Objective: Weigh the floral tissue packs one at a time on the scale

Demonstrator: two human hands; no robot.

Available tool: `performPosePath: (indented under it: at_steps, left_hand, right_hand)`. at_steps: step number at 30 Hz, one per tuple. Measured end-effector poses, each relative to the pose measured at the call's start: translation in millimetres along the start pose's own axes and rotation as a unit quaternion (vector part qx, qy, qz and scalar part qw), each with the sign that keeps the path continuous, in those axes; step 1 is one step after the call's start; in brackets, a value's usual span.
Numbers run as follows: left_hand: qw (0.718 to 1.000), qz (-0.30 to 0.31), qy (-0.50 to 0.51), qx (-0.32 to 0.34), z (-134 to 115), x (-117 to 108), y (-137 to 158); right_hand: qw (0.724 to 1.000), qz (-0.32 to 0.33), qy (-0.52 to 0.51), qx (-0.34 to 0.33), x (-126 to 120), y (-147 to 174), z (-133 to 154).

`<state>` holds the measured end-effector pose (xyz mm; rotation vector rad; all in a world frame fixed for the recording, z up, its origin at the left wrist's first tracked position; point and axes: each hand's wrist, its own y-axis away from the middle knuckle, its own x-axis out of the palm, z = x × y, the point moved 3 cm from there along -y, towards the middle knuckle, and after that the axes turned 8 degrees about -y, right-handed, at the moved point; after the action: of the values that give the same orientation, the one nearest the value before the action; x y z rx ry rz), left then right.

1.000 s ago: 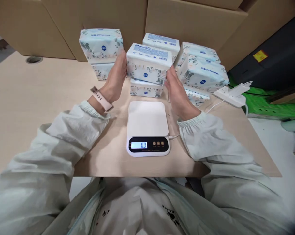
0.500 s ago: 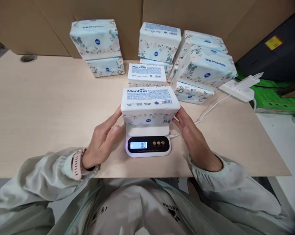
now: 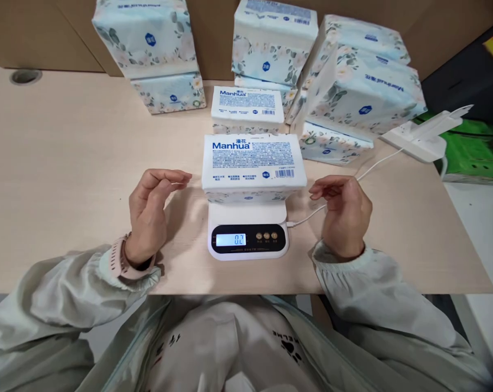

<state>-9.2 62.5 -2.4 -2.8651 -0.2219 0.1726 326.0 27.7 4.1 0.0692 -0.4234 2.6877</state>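
Observation:
A pack of tissues [image 3: 252, 163] with blue Manhua lettering rests on the white digital scale [image 3: 248, 215], covering the back of its platform. The lit display [image 3: 231, 239] seems to read 0.2. To the left of the pack, my left hand [image 3: 150, 212] is held apart from it, fingers bent inward and nothing in them. My right hand [image 3: 344, 212] hovers off the pack's right side, also without anything in it, its fingers loosely curved. Directly behind stands another tissue pack [image 3: 248, 107], label side up.
Stacked tissue packs stand at the back left [image 3: 150, 41], back middle [image 3: 273, 49] and back right [image 3: 364, 92]. A white cable [image 3: 307, 219] runs from the scale toward a power strip [image 3: 418, 141]. Cardboard [image 3: 213, 49] lines the table's far edge.
Both hands have let go of the tissue pack and drawn apart to its sides. The pack has settled onto the scale, and the display has gone from 0.0 to about 0.2.

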Motion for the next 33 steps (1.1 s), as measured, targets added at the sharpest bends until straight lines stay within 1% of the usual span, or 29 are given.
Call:
performPosePath:
  at_steps: [5,10,12,17,22,26,30,33]
  left_hand:
    - [1.0,0.01,0.002,-0.016,-2.6,2.5,1.7]
    - [1.0,0.0,0.021,-0.02,-6.1,3.7,2.4]
    - [0.999,0.007,0.024,-0.021,-6.2,4.0,2.4]
    - [0.999,0.026,0.028,-0.019,-5.6,4.0,3.7]
    - [0.999,0.02,0.025,-0.034,-4.8,3.7,5.4]
    - [0.999,0.026,0.027,-0.034,-2.7,3.4,5.3]
    - [0.999,0.022,0.011,-0.037,-0.4,2.4,4.9]
    - [0.999,0.02,0.014,-0.026,-0.9,2.6,4.3]
  right_hand:
    - [1.0,0.012,-0.01,0.012,1.6,4.1,2.5]
    - [0.999,0.014,-0.038,0.003,2.1,4.5,0.6]
    - [0.999,0.017,-0.042,0.004,2.6,4.8,0.0]
    - [0.999,0.02,-0.034,0.01,3.5,6.9,2.4]
    - [1.0,0.026,-0.007,0.013,0.0,6.9,1.1]
    - [0.999,0.028,-0.014,0.006,-1.5,5.3,-1.0]
    - [0.999,0.0,-0.031,0.022,-1.3,4.4,-1.4]
    - [0.998,-0.016,-0.058,0.029,-0.4,3.3,-0.8]
